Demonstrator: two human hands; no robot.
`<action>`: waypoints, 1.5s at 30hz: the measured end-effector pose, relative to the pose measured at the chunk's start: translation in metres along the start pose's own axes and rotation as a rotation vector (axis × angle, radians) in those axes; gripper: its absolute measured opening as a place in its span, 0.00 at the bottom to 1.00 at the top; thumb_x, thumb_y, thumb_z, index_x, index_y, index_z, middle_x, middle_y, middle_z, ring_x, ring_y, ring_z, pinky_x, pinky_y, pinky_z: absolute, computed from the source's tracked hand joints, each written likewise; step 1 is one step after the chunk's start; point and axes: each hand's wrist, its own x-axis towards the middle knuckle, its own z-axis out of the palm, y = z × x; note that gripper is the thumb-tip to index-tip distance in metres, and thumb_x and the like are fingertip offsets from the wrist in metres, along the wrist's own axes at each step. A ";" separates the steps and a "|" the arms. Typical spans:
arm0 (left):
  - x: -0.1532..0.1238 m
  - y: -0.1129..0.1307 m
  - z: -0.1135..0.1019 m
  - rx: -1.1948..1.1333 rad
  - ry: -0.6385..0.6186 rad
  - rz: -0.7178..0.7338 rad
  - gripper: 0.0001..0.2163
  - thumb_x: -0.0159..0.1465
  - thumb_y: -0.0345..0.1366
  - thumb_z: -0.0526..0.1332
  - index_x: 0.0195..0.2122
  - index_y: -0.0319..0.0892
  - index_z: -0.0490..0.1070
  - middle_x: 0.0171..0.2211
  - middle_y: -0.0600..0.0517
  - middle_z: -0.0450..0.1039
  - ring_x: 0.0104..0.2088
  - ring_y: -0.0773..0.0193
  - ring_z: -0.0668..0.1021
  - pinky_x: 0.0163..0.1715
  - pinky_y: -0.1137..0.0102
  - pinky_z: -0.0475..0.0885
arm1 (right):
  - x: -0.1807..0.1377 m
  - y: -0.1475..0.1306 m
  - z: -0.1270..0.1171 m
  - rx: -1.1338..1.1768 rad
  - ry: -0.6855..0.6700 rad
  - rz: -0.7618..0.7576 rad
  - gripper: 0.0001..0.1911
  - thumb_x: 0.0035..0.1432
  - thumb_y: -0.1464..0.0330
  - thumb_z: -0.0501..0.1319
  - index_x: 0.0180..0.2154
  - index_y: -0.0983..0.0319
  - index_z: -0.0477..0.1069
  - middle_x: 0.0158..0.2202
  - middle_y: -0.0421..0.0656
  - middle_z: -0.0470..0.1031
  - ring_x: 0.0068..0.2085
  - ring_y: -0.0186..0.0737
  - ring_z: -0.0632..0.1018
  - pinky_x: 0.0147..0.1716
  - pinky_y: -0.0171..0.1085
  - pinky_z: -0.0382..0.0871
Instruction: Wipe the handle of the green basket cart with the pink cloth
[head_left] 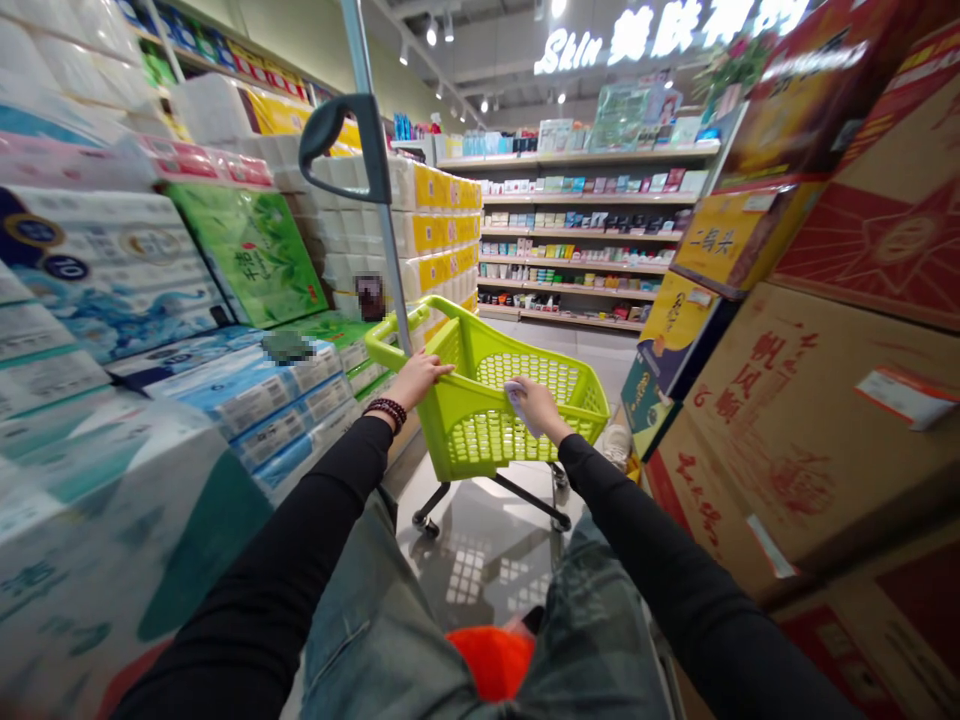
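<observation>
A lime-green shopping cart (pixel 480 430) on a dark wheeled frame stands sideways before me, its handle end to the left. My left hand (pixel 424 380) is closed over the cart's near rim at the handle end, with a dark bead bracelet on the wrist. My right hand (pixel 538 405) grips a pale lilac cloth (pixel 516 392) against the near side of the basket, close to the rim. Rising beside my left hand is a grey metal pole (pixel 394 270) with a dark loop handle (pixel 375 150); its lower end is hidden behind the cart.
Tissue packs (pixel 281 385) are piled along the left, with yellow-and-white paper rolls (pixel 442 205) behind. Cardboard cartons (pixel 825 430) form a wall at right. Cosmetics shelves (pixel 585 200) stand at the back. A shoe (pixel 619 440) shows beside the cart's right end.
</observation>
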 end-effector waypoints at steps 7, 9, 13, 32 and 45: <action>-0.003 0.000 0.002 -0.031 0.047 -0.010 0.20 0.68 0.25 0.58 0.55 0.47 0.81 0.39 0.49 0.76 0.44 0.58 0.79 0.68 0.51 0.62 | -0.002 0.011 -0.016 -0.144 -0.016 0.136 0.12 0.66 0.70 0.62 0.47 0.57 0.82 0.42 0.47 0.85 0.42 0.47 0.83 0.43 0.37 0.71; -0.002 0.003 0.002 -0.020 0.049 -0.019 0.20 0.67 0.25 0.58 0.55 0.47 0.81 0.38 0.50 0.76 0.43 0.59 0.79 0.69 0.51 0.61 | 0.004 -0.022 0.003 -0.098 -0.027 0.056 0.12 0.67 0.69 0.62 0.49 0.56 0.81 0.46 0.46 0.85 0.44 0.46 0.82 0.44 0.37 0.71; -0.002 0.006 0.002 0.016 0.046 -0.009 0.21 0.66 0.24 0.58 0.55 0.47 0.81 0.38 0.50 0.77 0.43 0.60 0.79 0.68 0.52 0.62 | 0.015 -0.088 0.041 -0.015 -0.021 -0.137 0.16 0.67 0.71 0.63 0.55 0.55 0.79 0.51 0.46 0.82 0.47 0.45 0.81 0.47 0.36 0.71; 0.002 0.010 0.009 -0.016 0.054 -0.015 0.20 0.70 0.24 0.58 0.58 0.45 0.80 0.40 0.50 0.77 0.45 0.60 0.79 0.70 0.53 0.60 | -0.025 -0.011 0.020 -0.107 0.119 -0.214 0.14 0.70 0.71 0.61 0.53 0.57 0.80 0.52 0.47 0.81 0.50 0.46 0.81 0.48 0.37 0.71; 0.006 -0.008 0.022 -0.061 0.103 0.014 0.20 0.69 0.24 0.59 0.56 0.47 0.81 0.37 0.52 0.75 0.42 0.62 0.79 0.70 0.54 0.61 | -0.036 0.064 -0.017 -0.097 0.166 -0.127 0.15 0.66 0.70 0.60 0.51 0.57 0.80 0.49 0.48 0.82 0.43 0.46 0.80 0.40 0.36 0.70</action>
